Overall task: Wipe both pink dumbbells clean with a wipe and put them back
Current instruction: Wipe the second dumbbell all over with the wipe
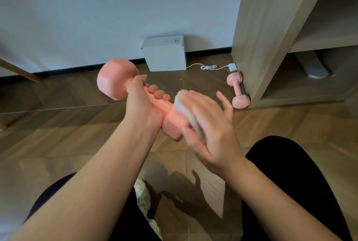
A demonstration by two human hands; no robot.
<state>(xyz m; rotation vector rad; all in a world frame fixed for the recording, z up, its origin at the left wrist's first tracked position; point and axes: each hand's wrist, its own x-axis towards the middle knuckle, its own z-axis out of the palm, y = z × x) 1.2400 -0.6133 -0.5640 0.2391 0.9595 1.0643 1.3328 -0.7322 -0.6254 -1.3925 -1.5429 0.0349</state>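
My left hand (140,103) grips the handle of a pink dumbbell (114,78), held in the air above the floor with one head pointing far left and the other near right. My right hand (209,124) presses a white wipe (186,108) flat against the near head of that dumbbell, fingers spread and mostly straight. The hand is blurred. A second pink dumbbell (237,89) lies on the floor to the right, against the foot of a wooden shelf unit.
A wooden shelf unit (269,33) stands at the right. A white box (164,54) sits against the wall, with a white cable and plug (232,67) beside it. My black-clad knees (286,173) and a white shoe (143,198) are below. A wooden furniture leg (19,71) stands at the left.
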